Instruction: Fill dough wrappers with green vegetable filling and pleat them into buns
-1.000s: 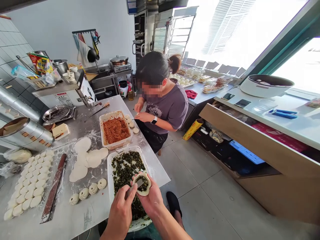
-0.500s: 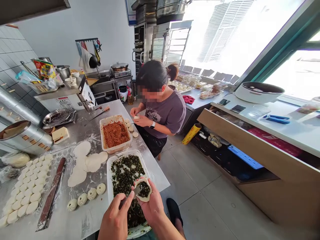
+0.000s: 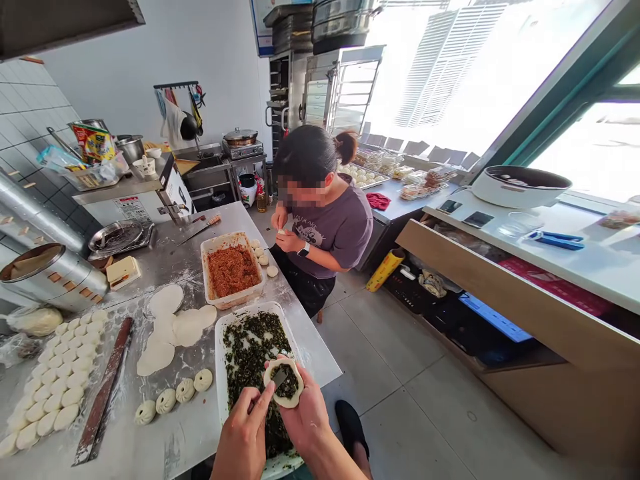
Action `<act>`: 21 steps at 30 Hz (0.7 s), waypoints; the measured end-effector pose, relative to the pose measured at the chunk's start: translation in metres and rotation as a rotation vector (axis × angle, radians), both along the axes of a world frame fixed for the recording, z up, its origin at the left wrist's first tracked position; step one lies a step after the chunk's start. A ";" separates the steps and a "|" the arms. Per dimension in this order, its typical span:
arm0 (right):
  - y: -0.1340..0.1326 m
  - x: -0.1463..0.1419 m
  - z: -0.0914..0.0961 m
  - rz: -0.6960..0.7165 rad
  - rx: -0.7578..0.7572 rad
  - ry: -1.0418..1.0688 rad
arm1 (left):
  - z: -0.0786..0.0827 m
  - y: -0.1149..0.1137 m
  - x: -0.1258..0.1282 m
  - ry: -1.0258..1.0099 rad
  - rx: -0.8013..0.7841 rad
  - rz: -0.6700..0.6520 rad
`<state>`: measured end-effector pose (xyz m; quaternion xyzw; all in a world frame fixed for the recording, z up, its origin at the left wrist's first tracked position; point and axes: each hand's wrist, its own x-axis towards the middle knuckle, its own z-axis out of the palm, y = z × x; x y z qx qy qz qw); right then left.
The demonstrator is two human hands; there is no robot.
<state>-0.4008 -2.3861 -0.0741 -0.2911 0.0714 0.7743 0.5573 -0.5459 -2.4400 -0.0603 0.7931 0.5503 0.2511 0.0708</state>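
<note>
In my right hand (image 3: 310,417) lies a round dough wrapper (image 3: 299,393), cupped like a shallow bowl, with dark green chopped filling (image 3: 289,385) in it. My left hand (image 3: 243,430) is closed round a small spatula (image 3: 279,379), its flat blade against the filling inside the wrapper; the handle is mostly hidden by my fingers. Directly beneath both hands is a white tub (image 3: 219,347) of the same green filling. To its left stand several pleated buns (image 3: 165,401) in a row on the metal table (image 3: 200,443).
Flat dough wrappers (image 3: 173,327), a dark wooden stick (image 3: 105,390) and rows of dough pieces (image 3: 60,373) lie leftward. Beyond the green filling stands a tub of reddish filling (image 3: 233,270). Across the table's corner a person (image 3: 330,220) handles a small dough piece.
The spatula blade has shifted slightly and lies flatter on the filling. The wrapper now faces up more openly. The other person's hands have moved a little.
</note>
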 end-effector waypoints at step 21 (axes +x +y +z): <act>-0.002 -0.011 0.001 -0.108 -0.008 0.000 | -0.007 -0.007 -0.016 0.258 0.057 0.128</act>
